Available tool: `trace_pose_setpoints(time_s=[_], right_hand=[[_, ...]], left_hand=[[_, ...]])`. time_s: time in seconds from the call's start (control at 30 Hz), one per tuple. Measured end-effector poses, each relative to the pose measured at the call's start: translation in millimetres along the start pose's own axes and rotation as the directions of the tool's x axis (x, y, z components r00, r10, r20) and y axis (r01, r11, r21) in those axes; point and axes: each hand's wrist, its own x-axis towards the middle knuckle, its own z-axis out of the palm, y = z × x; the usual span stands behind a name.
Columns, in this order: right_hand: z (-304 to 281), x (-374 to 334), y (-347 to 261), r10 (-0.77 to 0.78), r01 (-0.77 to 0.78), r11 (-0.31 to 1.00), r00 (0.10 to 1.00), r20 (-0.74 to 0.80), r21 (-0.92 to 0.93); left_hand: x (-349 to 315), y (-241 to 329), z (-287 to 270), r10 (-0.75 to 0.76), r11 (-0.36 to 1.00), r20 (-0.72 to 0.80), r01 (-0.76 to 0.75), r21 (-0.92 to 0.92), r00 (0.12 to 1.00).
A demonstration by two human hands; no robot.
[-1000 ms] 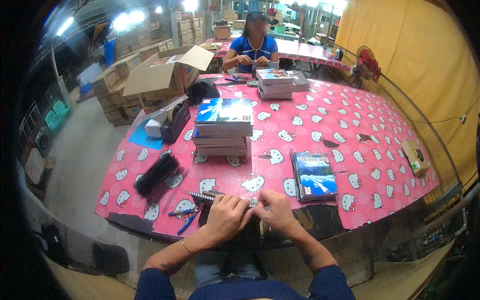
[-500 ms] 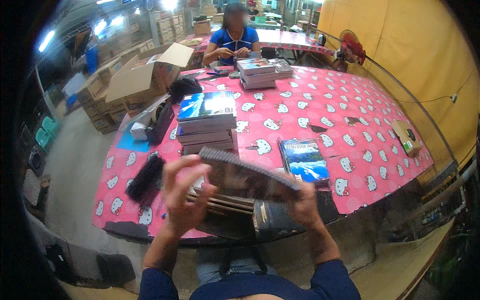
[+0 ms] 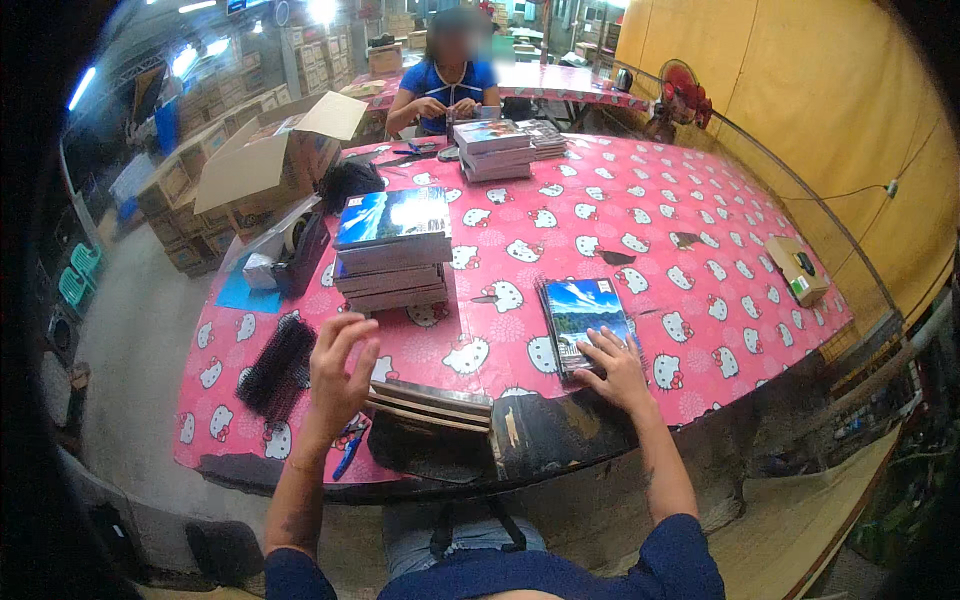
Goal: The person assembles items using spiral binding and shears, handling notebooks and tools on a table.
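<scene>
My right hand (image 3: pixel 614 372) lies flat, fingers spread, on a small pile of spiral-bound booklets (image 3: pixel 585 305) with a blue sky and green landscape cover. Over the near left part of the table, my left hand (image 3: pixel 342 375) is raised with loosely curled fingers apart and nothing in them. Beside it is a wooden slatted block (image 3: pixel 430 405) at the table's front edge. Blue-handled pliers (image 3: pixel 350 450) lie just below that hand. To its left rests a bundle of black spiral binding coils (image 3: pixel 275 370). A tall stack of unbound booklets (image 3: pixel 393 225) stands beyond it.
The pink patterned table (image 3: pixel 700 300) has a dark worn front edge. An open carton (image 3: pixel 270 165) and a black tray (image 3: pixel 300 250) are at left. Across the table, a person in blue (image 3: pixel 450 90) works beside another booklet stack (image 3: pixel 495 150). A small box (image 3: pixel 798 270) lies far right.
The bound booklet that both hands held up now lies on the right-hand pile under my right hand. My left hand has let go. The view has shifted slightly.
</scene>
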Motion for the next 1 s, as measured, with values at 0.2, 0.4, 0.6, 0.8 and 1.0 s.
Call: trace_pose_setpoints(time_s=[0.2, 0.4, 0.6, 0.8, 1.0], right_hand=[[-6, 3, 7, -0.034, 0.032, 0.997, 0.999, 0.019, 0.071], [-9, 2, -2, 0.010, -0.009, 0.999, 0.999, -0.037, 0.041], [-5, 7, -48, -0.049, 0.101, 0.972, 0.969, -0.241, 0.210], [-10, 23, -136, -0.003, 0.237, 0.833, 0.905, -0.425, 0.499], [12, -2, -184, 0.135, 0.022, 0.338, 0.988, -0.071, 0.941]], left_hand=[[78, -68, 32, 0.200, 0.957, 0.039, -0.204, 0.207, 0.979], [133, -135, 58, 0.054, 0.867, 0.347, -0.217, 0.448, 0.936], [119, -141, 57, 0.335, 0.816, 0.098, -0.341, 0.466, 0.937], [117, -19, 2, 0.492, 0.748, -0.168, -0.317, 0.583, 0.854], [67, 46, -14, 0.614, 0.749, 0.194, -0.643, 0.161, 0.765]])
